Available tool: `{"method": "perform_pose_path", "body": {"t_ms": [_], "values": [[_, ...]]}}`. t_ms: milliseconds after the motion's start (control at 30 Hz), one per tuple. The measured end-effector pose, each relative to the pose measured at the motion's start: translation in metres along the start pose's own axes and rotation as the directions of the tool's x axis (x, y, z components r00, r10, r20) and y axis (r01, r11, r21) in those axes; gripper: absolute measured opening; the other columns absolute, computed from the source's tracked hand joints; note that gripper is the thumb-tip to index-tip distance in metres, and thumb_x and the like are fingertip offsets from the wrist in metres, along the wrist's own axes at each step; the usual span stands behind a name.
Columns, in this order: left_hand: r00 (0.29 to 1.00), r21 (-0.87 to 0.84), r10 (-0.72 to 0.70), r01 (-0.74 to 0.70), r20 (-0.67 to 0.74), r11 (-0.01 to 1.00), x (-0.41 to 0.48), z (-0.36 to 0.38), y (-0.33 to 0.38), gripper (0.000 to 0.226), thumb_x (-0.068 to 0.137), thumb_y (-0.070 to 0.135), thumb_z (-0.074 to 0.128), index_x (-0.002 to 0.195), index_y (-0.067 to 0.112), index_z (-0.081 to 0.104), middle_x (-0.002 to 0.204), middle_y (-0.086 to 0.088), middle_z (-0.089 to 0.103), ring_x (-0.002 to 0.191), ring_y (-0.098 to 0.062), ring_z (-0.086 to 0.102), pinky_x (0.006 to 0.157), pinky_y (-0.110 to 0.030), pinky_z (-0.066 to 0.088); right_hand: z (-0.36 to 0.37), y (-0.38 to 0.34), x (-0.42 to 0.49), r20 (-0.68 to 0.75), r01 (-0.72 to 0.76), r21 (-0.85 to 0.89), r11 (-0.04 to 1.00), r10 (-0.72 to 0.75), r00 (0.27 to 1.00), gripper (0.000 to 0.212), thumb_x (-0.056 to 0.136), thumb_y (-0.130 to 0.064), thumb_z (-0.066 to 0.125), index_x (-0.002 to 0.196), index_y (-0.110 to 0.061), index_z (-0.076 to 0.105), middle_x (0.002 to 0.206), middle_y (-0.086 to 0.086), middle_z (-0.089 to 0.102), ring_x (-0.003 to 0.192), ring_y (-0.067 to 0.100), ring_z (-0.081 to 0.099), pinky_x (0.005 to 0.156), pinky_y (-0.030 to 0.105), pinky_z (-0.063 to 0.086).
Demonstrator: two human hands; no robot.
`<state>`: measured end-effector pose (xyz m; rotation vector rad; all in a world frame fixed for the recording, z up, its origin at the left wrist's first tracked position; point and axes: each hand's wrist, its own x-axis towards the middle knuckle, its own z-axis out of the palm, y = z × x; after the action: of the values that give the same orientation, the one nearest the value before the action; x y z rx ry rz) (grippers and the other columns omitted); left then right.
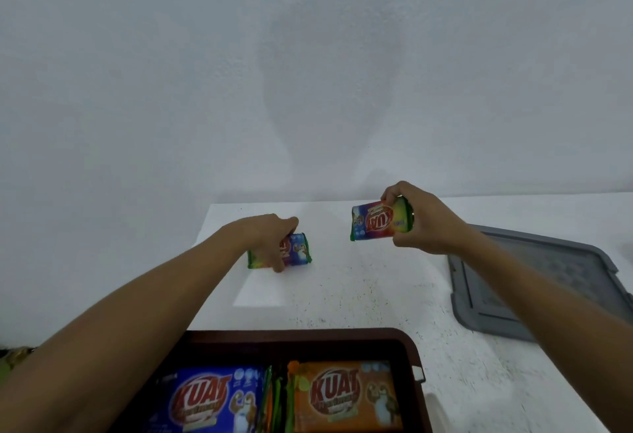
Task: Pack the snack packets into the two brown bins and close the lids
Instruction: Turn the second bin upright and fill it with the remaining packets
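Note:
A brown bin (407,350) stands open at the near edge, with a blue KUAT packet (212,402), an orange KUAT packet (346,398) and thin packets upright between them inside. Far across the white table (342,295), my left hand (270,237) grips a rainbow-coloured snack packet (299,250) that rests on the surface. My right hand (421,223) holds a second rainbow snack packet (378,222) lifted above the table, its label upside down. A second brown bin is not in view.
A grey lid (534,282) lies flat on the table at the right. A plain white wall rises behind the table's far edge. The table's left edge runs diagonally near my left forearm.

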<state>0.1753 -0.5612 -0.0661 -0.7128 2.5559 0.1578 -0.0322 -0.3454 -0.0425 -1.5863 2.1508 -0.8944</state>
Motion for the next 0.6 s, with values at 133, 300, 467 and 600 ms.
{"method": "perform_pose_path", "body": {"t_ms": [133,300,467,600], "values": [[0.983,-0.059,0.039,-0.051,-0.179,0.997,-0.026,-0.008,-0.005,0.077,0.069,0.041,0.082,0.125,0.028,0.031,0.111,-0.003,0.055,0.084,-0.020,0.061,0.067,-0.033,0.058,0.004,-0.021,-0.014,-0.017,0.008,0.059,0.998,-0.007,1.000,0.057,0.068,-0.001,0.078,0.111,-0.022,0.047,0.117,-0.004,0.049,0.102,0.015,0.059,0.065,0.019,0.055],[0.913,-0.098,0.073,-0.121,-0.401,0.988,-0.064,-0.015,-0.008,0.069,0.072,0.049,0.074,0.125,0.028,0.034,0.102,0.001,0.059,0.068,-0.015,0.059,0.058,-0.030,0.051,0.006,-0.060,-0.034,-0.062,0.023,0.121,0.992,-0.015,0.998,0.060,0.071,0.009,0.072,0.118,-0.021,0.049,0.120,-0.001,0.046,0.105,0.015,0.055,0.071,0.021,0.055],[0.827,-0.215,0.050,-0.203,-0.559,0.955,-0.113,-0.013,-0.015,0.061,0.077,0.072,0.059,0.118,0.030,0.040,0.092,0.006,0.061,0.072,-0.012,0.061,0.061,-0.031,0.052,0.005,-0.109,-0.062,-0.194,0.029,0.516,0.856,0.084,0.977,0.052,0.076,0.019,0.055,0.105,-0.024,0.055,0.107,0.003,0.060,0.092,0.020,0.061,0.063,0.030,0.052],[0.775,-0.176,0.075,-0.235,-0.627,0.956,-0.155,-0.001,-0.016,0.048,0.093,0.065,0.037,0.122,0.027,0.042,0.094,0.000,0.063,0.073,-0.014,0.060,0.065,-0.035,0.051,0.011,-0.138,-0.091,-0.282,0.070,0.617,0.784,0.136,0.950,0.059,0.081,0.014,0.056,0.122,-0.027,0.048,0.110,0.012,0.063,0.095,0.023,0.065,0.077,0.037,0.057]]}}
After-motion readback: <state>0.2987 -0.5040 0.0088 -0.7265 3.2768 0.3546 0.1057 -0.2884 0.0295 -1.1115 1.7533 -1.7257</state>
